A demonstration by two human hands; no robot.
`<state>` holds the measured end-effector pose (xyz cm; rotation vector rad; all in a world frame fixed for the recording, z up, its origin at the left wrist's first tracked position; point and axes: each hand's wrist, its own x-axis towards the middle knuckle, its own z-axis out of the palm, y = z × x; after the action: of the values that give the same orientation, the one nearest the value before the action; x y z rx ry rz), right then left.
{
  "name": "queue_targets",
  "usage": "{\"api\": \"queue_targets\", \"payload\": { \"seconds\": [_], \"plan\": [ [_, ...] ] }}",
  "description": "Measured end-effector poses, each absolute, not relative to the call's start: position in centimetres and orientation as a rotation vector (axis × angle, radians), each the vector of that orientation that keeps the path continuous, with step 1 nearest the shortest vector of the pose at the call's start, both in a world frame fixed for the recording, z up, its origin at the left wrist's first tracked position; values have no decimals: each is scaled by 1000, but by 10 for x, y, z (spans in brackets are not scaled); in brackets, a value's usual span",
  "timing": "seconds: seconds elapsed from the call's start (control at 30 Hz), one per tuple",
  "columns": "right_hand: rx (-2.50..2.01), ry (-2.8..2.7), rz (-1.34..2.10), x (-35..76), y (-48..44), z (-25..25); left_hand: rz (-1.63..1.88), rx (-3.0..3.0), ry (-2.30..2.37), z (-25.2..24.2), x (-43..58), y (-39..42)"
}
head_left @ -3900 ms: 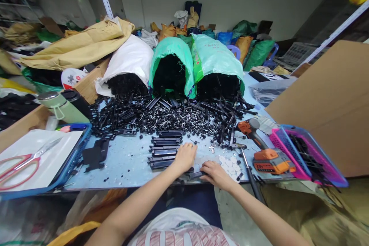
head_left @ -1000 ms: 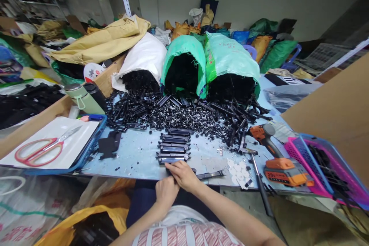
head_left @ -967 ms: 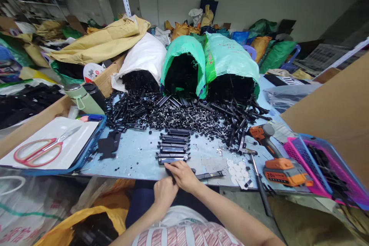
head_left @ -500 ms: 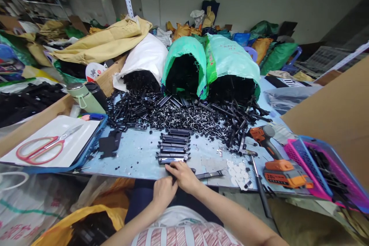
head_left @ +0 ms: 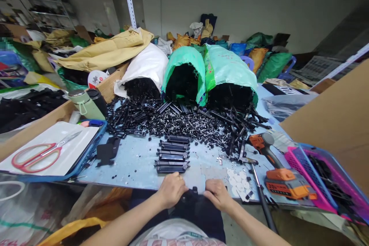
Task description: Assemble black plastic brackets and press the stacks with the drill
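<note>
My left hand [head_left: 172, 190] is closed at the front edge of the table, fingers wrapped round a black plastic part [head_left: 192, 192] whose end shows beyond the fingers. To its right, my right hand [head_left: 216, 192] rests at the same edge with fingers curled; what lies in them is hidden. Just ahead of the left hand, several black plastic bar assemblies [head_left: 173, 157] lie in a neat column. Behind them spreads a heap of small black pieces with metal pins [head_left: 187, 123]. White round discs [head_left: 239, 182] lie right of my right hand.
An orange cordless drill [head_left: 284, 184] and a black-handled tool [head_left: 263, 203] lie right, by a pink and blue basket [head_left: 296, 165]. Red-handled scissors [head_left: 37, 157] rest on a left tray. White [head_left: 147, 63] and green sacks [head_left: 184, 55] spill black parts.
My hands were together below the column; now they are apart, the right hand having moved right to where a black bar lay. That bar no longer shows there. The view has tilted slightly.
</note>
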<state>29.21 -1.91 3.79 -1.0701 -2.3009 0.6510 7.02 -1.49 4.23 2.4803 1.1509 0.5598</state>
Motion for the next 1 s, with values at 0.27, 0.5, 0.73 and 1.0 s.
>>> {"api": "queue_targets", "payload": {
  "seconds": [0.27, 0.5, 0.73, 1.0],
  "plan": [
    [-914, -1615, 1205, 218, -47, 42, 1126, 1786, 1089, 75, 94, -58],
    [-1294, -1432, 650, 204, -14, -9, 1057, 2202, 1301, 35, 85, -55],
    [-1770, -1408, -99, 385, 16, 37, 442, 2793, 1480, -2, 60, -14],
    [-2519, -1557, 129, 529, 54, 69, 210, 2834, 1510, -7, 53, -8]
  ]
}}
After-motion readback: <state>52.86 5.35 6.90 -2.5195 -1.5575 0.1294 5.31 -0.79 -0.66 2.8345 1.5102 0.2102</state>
